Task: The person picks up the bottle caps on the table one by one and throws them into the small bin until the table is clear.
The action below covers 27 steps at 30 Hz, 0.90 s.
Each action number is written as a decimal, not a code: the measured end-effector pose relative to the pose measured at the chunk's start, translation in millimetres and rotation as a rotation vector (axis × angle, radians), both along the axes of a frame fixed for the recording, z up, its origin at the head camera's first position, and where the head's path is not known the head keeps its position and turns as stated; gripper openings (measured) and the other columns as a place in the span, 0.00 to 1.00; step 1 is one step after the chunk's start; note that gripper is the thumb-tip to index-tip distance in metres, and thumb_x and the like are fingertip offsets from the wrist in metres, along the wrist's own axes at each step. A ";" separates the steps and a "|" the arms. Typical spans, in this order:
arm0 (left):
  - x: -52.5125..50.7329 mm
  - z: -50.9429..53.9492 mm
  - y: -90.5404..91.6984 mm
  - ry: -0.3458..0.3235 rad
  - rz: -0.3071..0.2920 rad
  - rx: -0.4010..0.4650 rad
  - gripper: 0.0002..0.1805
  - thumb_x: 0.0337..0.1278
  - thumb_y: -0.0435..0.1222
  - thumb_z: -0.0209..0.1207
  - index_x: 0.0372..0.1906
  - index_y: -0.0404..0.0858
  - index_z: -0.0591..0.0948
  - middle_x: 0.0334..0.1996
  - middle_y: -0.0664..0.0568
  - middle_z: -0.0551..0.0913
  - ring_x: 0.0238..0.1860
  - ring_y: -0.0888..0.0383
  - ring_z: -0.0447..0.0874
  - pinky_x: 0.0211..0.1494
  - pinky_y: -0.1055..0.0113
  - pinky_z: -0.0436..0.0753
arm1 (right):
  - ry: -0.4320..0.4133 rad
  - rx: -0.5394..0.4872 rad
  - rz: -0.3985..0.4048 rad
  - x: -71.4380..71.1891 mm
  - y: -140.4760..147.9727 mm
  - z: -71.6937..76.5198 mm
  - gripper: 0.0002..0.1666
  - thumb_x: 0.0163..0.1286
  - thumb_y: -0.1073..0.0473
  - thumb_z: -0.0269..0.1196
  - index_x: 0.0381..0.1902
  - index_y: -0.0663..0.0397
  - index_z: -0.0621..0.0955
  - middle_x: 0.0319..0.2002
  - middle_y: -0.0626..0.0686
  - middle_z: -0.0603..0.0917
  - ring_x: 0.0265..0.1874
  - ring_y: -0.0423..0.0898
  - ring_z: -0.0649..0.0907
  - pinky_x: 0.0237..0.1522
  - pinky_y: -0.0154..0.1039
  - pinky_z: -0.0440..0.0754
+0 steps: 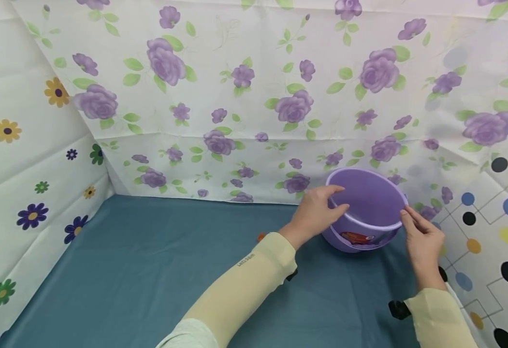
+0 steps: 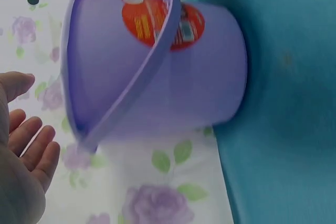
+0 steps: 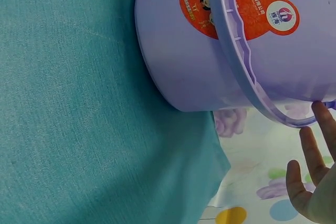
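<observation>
A purple plastic bucket [image 1: 373, 193] stands upright on the teal cloth at the right, close to the flowered back sheet. Its handle [image 2: 137, 85] hangs down across the front, over a red-orange sticker [image 3: 257, 9]. My left hand [image 1: 316, 210] is at the left side of the rim, thumb and fingers spread. The left wrist view shows a gap between that hand and the bucket. On the opposite side my right hand [image 1: 423, 239] holds the rim near the handle's end. Its fingers [image 3: 315, 156] lie along the outside in the right wrist view; the thumb is hidden there.
White flowered sheeting [image 1: 236, 111] rises behind, with a daisy-patterned sheet [image 1: 23, 169] on the left and a dotted one [image 1: 493, 241] on the right. Teal cloth [image 1: 149, 270] covers the surface. A small orange thing [image 1: 260, 237] shows partly behind the left forearm.
</observation>
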<state>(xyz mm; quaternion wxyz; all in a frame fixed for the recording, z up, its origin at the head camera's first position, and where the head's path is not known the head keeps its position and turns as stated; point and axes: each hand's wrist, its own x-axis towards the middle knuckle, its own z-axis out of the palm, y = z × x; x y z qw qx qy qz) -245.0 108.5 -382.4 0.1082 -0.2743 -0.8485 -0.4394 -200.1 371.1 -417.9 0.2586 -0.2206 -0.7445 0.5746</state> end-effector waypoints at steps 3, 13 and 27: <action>-4.5 1.1 -17.8 0.034 0.031 0.007 0.23 0.57 0.51 0.59 0.58 0.54 0.76 0.46 0.60 0.82 0.32 0.65 0.79 0.41 0.75 0.77 | 0.000 -0.003 -0.004 1.4 -1.4 1.4 0.23 0.54 0.47 0.69 0.49 0.46 0.84 0.30 0.28 0.84 0.34 0.26 0.81 0.31 0.17 0.73; -18.8 -12.3 -84.5 0.042 0.166 0.013 0.19 0.59 0.52 0.57 0.56 0.58 0.78 0.53 0.63 0.80 0.55 0.66 0.77 0.57 0.65 0.77 | 0.002 -0.054 -0.005 -0.7 -0.6 -0.8 0.24 0.53 0.48 0.70 0.48 0.47 0.84 0.29 0.29 0.84 0.34 0.27 0.80 0.29 0.17 0.73; -21.6 -53.5 -144.1 -0.037 0.265 -0.228 0.37 0.49 0.63 0.57 0.64 0.52 0.70 0.63 0.57 0.71 0.69 0.55 0.60 0.69 0.47 0.61 | 0.019 -0.066 0.006 0.0 0.3 -2.3 0.24 0.53 0.48 0.71 0.48 0.48 0.84 0.29 0.30 0.85 0.33 0.28 0.80 0.26 0.19 0.72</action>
